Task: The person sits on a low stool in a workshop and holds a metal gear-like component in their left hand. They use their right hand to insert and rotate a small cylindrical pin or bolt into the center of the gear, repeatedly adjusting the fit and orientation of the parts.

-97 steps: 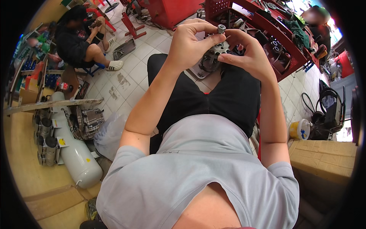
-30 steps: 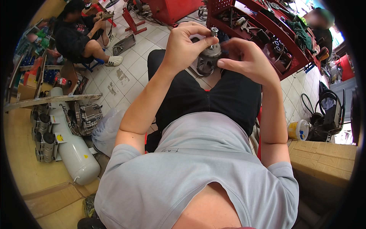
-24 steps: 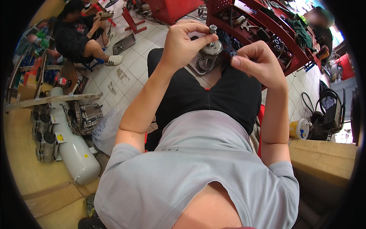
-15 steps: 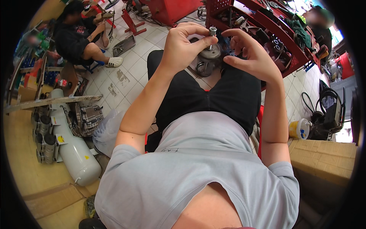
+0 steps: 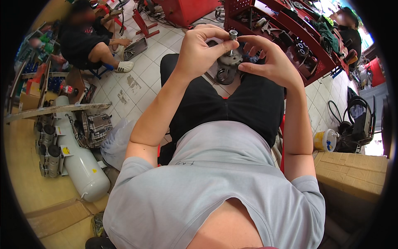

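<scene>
Between the thumb and fingers of my left hand is the upper end of a metal shaft with a bolt-like head, held above my knees. Below it sits a round grey metal disc with small holes; whether the shaft is joined to it I cannot tell. My right hand is open beside them, fingers curved and apart. Its index fingertip is close to the shaft, and its thumb tip reaches the disc's right edge; contact is unclear. Under the disc, a dark round part shows between my knees.
A red tool cart loaded with tools and parts stands ahead on the right. A metal tray lies on the tiled floor, near another seated person. To my left are a grey tank and a plaid bag; cardboard is at right.
My right hand has come in leftward, its index finger and thumb now close to the shaft and disc. The disc shows a different face. The seated person's hand has lowered toward the tray.
</scene>
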Available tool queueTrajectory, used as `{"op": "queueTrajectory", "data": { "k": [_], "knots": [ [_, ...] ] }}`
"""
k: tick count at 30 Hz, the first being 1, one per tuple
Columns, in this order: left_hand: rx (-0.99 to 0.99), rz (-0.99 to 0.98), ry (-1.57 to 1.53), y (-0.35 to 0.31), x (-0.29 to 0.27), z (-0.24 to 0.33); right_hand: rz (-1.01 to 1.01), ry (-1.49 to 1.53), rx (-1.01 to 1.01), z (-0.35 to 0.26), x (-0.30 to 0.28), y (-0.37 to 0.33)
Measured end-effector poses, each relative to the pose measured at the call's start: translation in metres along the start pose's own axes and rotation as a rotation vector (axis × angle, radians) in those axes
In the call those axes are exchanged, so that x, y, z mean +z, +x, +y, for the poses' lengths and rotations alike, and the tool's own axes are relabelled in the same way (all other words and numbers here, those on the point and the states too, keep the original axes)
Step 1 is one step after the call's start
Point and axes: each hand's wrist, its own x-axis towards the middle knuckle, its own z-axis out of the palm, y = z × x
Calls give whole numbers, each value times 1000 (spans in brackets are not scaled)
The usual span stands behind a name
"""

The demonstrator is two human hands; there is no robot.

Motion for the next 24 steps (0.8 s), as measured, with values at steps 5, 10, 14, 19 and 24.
{"op": "queueTrajectory", "data": {
  "k": [5, 10, 14, 19, 24],
  "knots": [
    [-5, 1, 1, 0, -2, 0, -29, -27, 8, -4, 1, -1],
    [1, 1, 3, 0, -1, -1, -22, -36, 44, -1, 1, 2],
    [-14, -4, -12, 0, -1, 0, 0, -39, 45, 0, 3, 2],
    [8, 13, 12, 1, 0, -7, 65, -55, 23, -2, 8, 1],
    [68, 43, 80, -1, 0, -5, -443, 379, -92, -31, -20, -14]
  ]
}}
